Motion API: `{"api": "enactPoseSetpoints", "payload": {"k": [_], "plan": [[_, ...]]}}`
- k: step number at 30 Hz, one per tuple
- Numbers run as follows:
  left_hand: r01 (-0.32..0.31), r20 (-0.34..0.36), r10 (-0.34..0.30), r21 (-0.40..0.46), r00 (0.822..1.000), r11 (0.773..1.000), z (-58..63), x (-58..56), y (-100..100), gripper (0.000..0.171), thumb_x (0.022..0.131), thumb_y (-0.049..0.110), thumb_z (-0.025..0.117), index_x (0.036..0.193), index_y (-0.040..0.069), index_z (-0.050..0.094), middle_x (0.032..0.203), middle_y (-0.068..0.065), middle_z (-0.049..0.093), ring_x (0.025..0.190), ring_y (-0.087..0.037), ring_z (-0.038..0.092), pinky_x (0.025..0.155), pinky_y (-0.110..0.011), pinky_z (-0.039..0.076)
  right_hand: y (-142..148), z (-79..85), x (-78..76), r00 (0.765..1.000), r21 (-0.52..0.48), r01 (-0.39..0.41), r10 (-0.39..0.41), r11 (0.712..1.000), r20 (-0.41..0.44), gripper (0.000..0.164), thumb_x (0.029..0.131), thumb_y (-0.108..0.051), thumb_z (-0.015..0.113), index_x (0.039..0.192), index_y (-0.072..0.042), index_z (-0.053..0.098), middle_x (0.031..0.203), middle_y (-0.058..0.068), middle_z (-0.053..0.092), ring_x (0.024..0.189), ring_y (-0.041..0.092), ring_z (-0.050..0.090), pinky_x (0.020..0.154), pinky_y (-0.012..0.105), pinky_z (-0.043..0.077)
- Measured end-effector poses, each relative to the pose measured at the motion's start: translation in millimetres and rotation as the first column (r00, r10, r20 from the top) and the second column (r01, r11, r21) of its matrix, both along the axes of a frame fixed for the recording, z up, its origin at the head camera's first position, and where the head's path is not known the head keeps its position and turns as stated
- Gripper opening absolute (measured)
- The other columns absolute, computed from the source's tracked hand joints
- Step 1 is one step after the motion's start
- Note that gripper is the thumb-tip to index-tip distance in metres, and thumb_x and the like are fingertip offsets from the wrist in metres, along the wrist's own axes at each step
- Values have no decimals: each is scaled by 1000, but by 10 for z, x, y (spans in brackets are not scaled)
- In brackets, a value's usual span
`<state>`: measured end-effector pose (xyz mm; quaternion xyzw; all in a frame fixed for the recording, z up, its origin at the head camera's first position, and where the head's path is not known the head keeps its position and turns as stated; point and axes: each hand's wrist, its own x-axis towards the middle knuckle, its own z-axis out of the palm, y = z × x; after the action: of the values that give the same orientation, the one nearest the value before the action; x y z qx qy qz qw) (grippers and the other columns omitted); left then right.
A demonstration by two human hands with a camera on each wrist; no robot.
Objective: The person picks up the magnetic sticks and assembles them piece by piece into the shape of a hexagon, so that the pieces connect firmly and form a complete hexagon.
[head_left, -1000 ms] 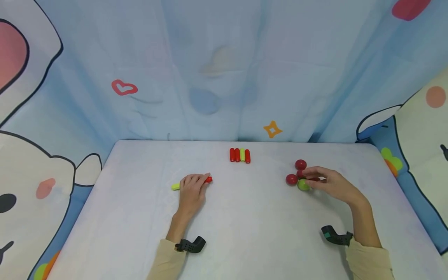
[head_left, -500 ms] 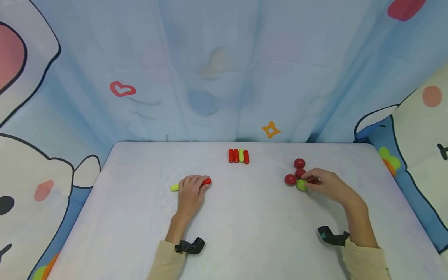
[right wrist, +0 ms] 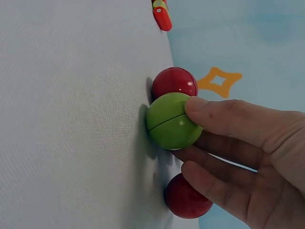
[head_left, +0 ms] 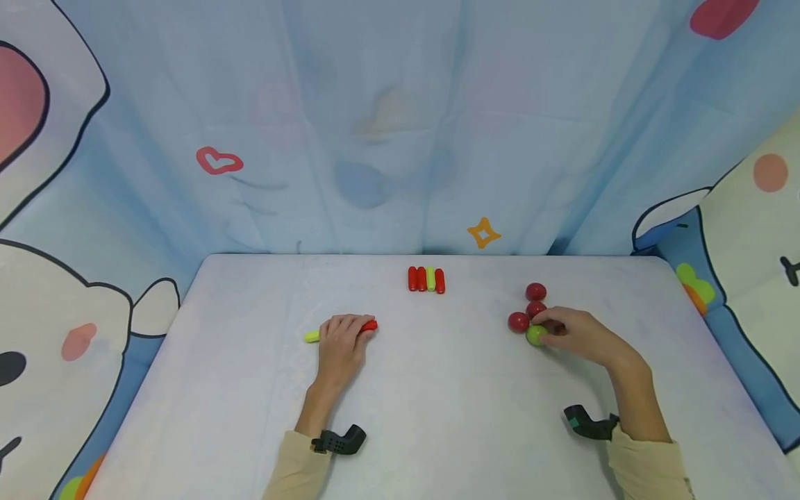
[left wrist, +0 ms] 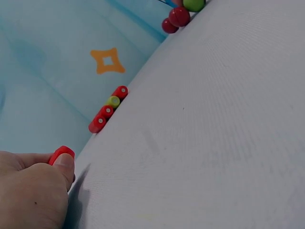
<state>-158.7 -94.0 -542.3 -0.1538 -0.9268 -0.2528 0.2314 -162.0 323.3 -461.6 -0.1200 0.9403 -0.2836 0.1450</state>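
On the left, my left hand [head_left: 340, 347] lies palm down over small sticks; a yellow-green end [head_left: 312, 336] pokes out on its left and a red stick [head_left: 370, 325] on its right. In the left wrist view the thumb and a finger pinch the red stick [left wrist: 62, 152]. My right hand [head_left: 584, 335] holds a green ball [right wrist: 171, 119], thumb on its near side, other fingers partly hidden behind it. Red balls cluster by it: left [head_left: 518, 322], far [head_left: 535, 292] and middle [head_left: 535, 310]. In the right wrist view another red ball [right wrist: 188, 198] shows behind the fingers.
Several short sticks, red ones and a yellow-green one, stand side by side [head_left: 426, 280] near the back of the white table [head_left: 437, 389]. A blue patterned curtain [head_left: 375, 139] hangs behind the table. Each wrist wears a black camera mount [head_left: 340, 439].
My right hand has shifted left and slightly nearer, and the green ball has moved a little toward me. The red showing between its fingers is now hidden. My left hand stays still.
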Motion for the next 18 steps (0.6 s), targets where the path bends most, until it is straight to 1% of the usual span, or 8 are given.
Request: {"api": "enactPoseSetpoints", "payload": {"k": [5, 8, 11, 15, 18], "plan": [[1, -1, -1, 5, 1000, 1000, 3, 2, 3, 23, 90, 24, 69, 111, 15, 71, 102, -2, 72, 102, -23, 58, 93, -45, 41, 0, -11, -3, 999, -6, -15, 15, 1000, 39, 34, 88, -16, 70, 118, -2, 64, 113, 16, 65, 101, 28, 59, 90, 49, 53], [1, -20, -1, 7, 1000, 1000, 7, 8, 9, 23, 89, 24, 70, 110, 15, 71, 101, -2, 72, 101, -23, 59, 92, -46, 41, -9, -21, 2, 997, -10, -17, 17, 1000, 77, 37, 88, -19, 70, 120, -3, 63, 114, 16, 66, 103, 28, 60, 91, 49, 53], [4, -34, -4, 14, 999, 1000, 11, 10, 11, 23, 88, 23, 70, 109, 14, 71, 99, -2, 72, 100, -24, 59, 91, -46, 41, -22, -26, 4, 994, -5, -16, 16, 1000, 104, 38, 88, -20, 70, 122, -3, 62, 112, 14, 66, 102, 27, 61, 90, 48, 54], [9, -35, -8, 22, 999, 1000, 19, 13, 12, 22, 89, 23, 70, 109, 14, 71, 99, -3, 72, 100, -24, 59, 92, -46, 41, -29, -16, 13, 993, 1, -21, 20, 1000, 115, 39, 88, -21, 70, 122, -4, 62, 111, 12, 67, 102, 26, 61, 89, 47, 55], [8, -28, -7, 19, 1000, 1000, 21, 14, 11, 22, 89, 22, 69, 110, 14, 71, 100, -3, 72, 101, -24, 59, 92, -46, 41, -22, 0, 28, 992, -3, -26, 26, 1000, 120, 39, 87, -23, 71, 121, -5, 63, 112, 13, 67, 103, 28, 62, 89, 47, 55]]}}
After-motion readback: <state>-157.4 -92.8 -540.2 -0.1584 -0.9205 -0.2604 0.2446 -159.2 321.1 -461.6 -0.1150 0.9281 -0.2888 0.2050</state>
